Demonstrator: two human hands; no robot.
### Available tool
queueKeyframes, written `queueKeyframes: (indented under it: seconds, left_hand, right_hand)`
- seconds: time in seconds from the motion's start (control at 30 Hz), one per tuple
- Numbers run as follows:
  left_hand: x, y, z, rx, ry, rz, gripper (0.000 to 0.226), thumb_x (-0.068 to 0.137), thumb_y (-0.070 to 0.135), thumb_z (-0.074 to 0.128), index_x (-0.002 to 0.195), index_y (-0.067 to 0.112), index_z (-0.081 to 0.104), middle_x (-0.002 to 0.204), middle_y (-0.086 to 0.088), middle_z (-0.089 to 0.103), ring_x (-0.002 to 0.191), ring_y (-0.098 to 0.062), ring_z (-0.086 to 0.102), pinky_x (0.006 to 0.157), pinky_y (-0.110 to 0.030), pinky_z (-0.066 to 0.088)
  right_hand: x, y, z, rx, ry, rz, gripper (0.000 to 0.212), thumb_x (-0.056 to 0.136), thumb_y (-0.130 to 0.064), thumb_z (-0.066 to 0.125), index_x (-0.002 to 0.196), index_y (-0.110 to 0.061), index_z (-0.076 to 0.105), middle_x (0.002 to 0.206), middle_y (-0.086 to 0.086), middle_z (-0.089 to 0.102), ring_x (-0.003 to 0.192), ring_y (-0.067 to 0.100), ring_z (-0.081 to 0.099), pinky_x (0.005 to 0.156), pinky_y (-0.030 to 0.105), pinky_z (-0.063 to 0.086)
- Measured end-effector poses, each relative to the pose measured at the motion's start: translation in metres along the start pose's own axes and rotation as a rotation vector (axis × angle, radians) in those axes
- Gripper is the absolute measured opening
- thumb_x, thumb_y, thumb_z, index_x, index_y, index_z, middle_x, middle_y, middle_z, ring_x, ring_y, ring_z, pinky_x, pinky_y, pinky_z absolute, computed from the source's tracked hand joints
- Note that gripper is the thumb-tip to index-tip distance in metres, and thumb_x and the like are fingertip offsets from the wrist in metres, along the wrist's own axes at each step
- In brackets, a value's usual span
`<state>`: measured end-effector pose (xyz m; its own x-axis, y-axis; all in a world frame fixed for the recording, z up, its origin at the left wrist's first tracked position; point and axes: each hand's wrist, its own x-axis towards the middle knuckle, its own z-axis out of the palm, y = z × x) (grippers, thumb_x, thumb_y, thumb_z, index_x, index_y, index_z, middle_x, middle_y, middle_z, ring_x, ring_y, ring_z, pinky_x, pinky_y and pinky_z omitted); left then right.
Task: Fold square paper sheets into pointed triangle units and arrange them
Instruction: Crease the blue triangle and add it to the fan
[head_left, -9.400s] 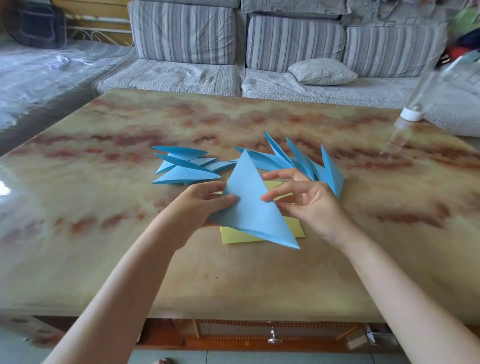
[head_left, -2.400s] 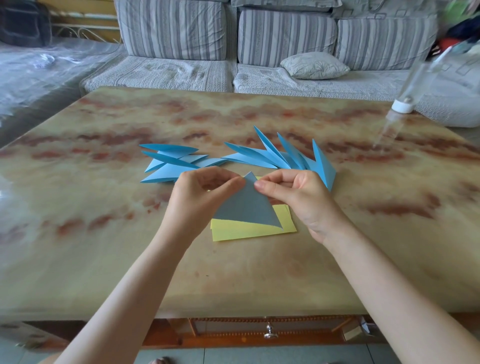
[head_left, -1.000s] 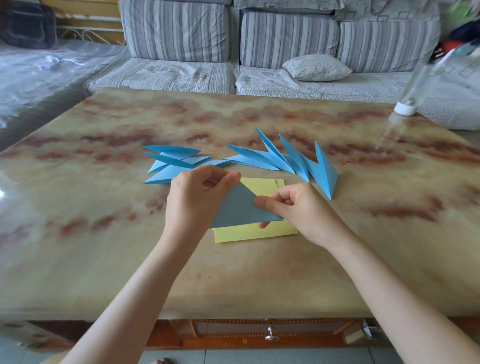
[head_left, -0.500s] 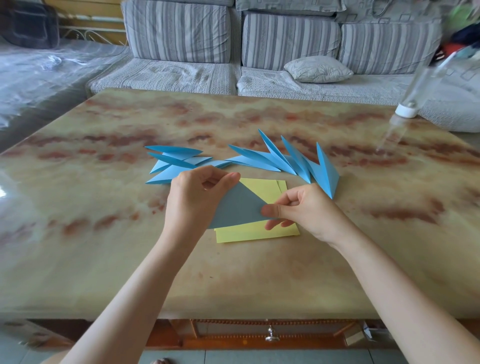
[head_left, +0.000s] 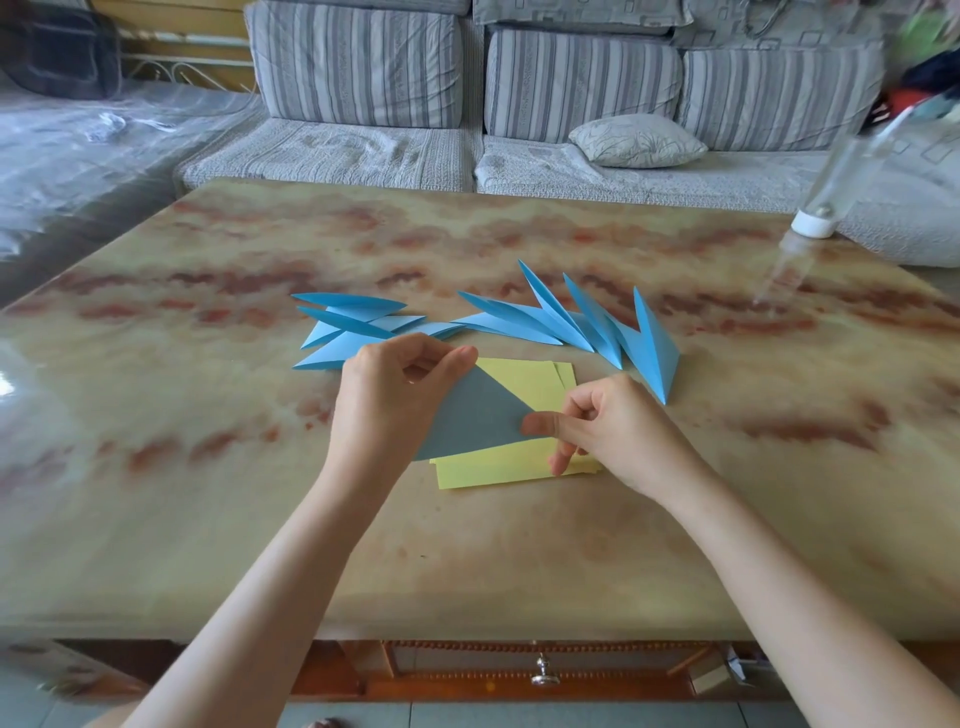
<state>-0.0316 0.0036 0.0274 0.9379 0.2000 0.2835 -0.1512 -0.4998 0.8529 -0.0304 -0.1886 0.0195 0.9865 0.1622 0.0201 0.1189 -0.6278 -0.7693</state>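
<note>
- A cluster of folded blue units (head_left: 353, 327) is laid flat on the marbled table (head_left: 208, 467), just beyond the left hand.
- The left hand (head_left: 387, 410) is curled round the left end of a blue-grey paper triangle (head_left: 475, 418), whose upper corner is pinched between thumb and fingers.
- The triangle is held over a stack of yellow sheets (head_left: 498, 465) near the table's middle.
- Its right tip is pinched between the thumb and forefinger of the right hand (head_left: 618, 431); the other fingers are curled in.
- A second row of blue units (head_left: 556, 325) is propped with points raised, beyond the right hand.
- A clear bottle (head_left: 813, 224) is seen, blurred, at the table's far right.
</note>
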Motion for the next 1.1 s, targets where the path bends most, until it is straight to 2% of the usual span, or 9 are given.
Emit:
queueKeyframes:
  seconds: [0.1, 0.17, 0.2, 0.27, 0.37, 0.57, 0.87, 0.97, 1.1]
  left_hand:
    - [0.002, -0.001, -0.003, -0.025, -0.016, -0.011, 0.014, 0.084, 0.034, 0.068, 0.071, 0.032, 0.065, 0.071, 0.016, 0.064, 0.061, 0.01, 0.053, 0.054, -0.004, 0.036]
    - [0.001, 0.0, -0.005, -0.043, -0.048, -0.006, 0.014, 0.084, 0.031, 0.07, 0.07, 0.029, 0.067, 0.069, 0.015, 0.064, 0.06, 0.01, 0.052, 0.054, -0.003, 0.035]
    - [-0.001, 0.001, -0.004, -0.044, -0.072, 0.002, 0.014, 0.083, 0.03, 0.07, 0.07, 0.028, 0.067, 0.068, 0.014, 0.064, 0.059, 0.009, 0.052, 0.055, -0.004, 0.036]
    - [-0.005, 0.005, -0.001, -0.03, -0.116, 0.032, 0.016, 0.082, 0.028, 0.071, 0.067, 0.028, 0.066, 0.065, 0.014, 0.063, 0.059, 0.008, 0.052, 0.057, -0.004, 0.036]
    - [-0.009, 0.008, 0.003, -0.03, -0.139, 0.075, 0.021, 0.081, 0.026, 0.072, 0.063, 0.032, 0.063, 0.063, 0.015, 0.062, 0.06, 0.006, 0.053, 0.06, -0.005, 0.038]
    - [-0.008, 0.006, 0.004, 0.012, -0.118, 0.057, 0.02, 0.08, 0.033, 0.072, 0.062, 0.035, 0.063, 0.06, 0.016, 0.061, 0.058, 0.006, 0.053, 0.056, -0.006, 0.037]
    - [0.0, 0.0, -0.006, -0.031, -0.016, 0.021, 0.015, 0.083, 0.032, 0.07, 0.068, 0.029, 0.066, 0.067, 0.014, 0.064, 0.06, 0.008, 0.053, 0.056, -0.004, 0.036]
    - [0.003, -0.003, -0.006, -0.024, -0.009, 0.014, 0.013, 0.084, 0.032, 0.069, 0.073, 0.026, 0.069, 0.07, 0.014, 0.065, 0.061, 0.01, 0.053, 0.055, -0.004, 0.036]
    - [0.006, -0.004, -0.01, -0.018, 0.07, -0.003, 0.014, 0.086, 0.031, 0.067, 0.073, 0.026, 0.067, 0.067, 0.018, 0.061, 0.059, 0.014, 0.052, 0.053, -0.004, 0.035]
  right_hand:
    - [0.002, 0.005, -0.003, -0.088, 0.067, -0.021, 0.071, 0.054, -0.085, 0.056, 0.057, -0.014, 0.06, 0.056, -0.001, 0.065, 0.05, 0.009, 0.048, 0.058, 0.031, 0.041]
    - [0.003, 0.004, -0.003, -0.047, 0.1, -0.048, 0.066, 0.055, -0.089, 0.053, 0.064, -0.024, 0.064, 0.058, -0.006, 0.061, 0.056, 0.008, 0.048, 0.062, 0.031, 0.04]
    - [0.003, 0.001, -0.002, 0.035, 0.094, -0.069, 0.058, 0.06, -0.084, 0.057, 0.068, -0.028, 0.067, 0.062, -0.011, 0.061, 0.061, 0.007, 0.052, 0.065, 0.029, 0.041]
    - [0.003, -0.008, 0.004, 0.214, 0.066, -0.122, 0.031, 0.074, -0.056, 0.069, 0.08, -0.026, 0.071, 0.074, -0.015, 0.068, 0.075, 0.01, 0.061, 0.075, 0.029, 0.045]
    - [0.004, -0.018, 0.01, 0.323, 0.052, -0.151, 0.003, 0.083, -0.021, 0.073, 0.084, -0.019, 0.073, 0.082, -0.006, 0.072, 0.082, 0.015, 0.065, 0.079, 0.03, 0.047]
    - [0.005, -0.014, 0.012, 0.39, -0.02, -0.14, 0.01, 0.087, -0.014, 0.068, 0.088, -0.006, 0.072, 0.082, 0.001, 0.07, 0.075, 0.007, 0.06, 0.065, 0.018, 0.046]
    - [-0.001, -0.011, -0.003, 0.344, -0.131, -0.107, 0.007, 0.088, -0.01, 0.066, 0.081, -0.009, 0.069, 0.07, 0.0, 0.066, 0.052, -0.001, 0.054, 0.055, 0.014, 0.045]
    - [-0.002, -0.007, -0.009, 0.343, -0.168, -0.091, 0.007, 0.088, -0.01, 0.066, 0.083, -0.007, 0.069, 0.066, -0.002, 0.069, 0.052, -0.001, 0.057, 0.055, 0.014, 0.046]
    - [-0.001, -0.002, -0.013, 0.321, -0.193, -0.095, 0.009, 0.086, -0.014, 0.067, 0.082, -0.007, 0.07, 0.071, 0.002, 0.072, 0.064, 0.005, 0.064, 0.057, 0.02, 0.048]
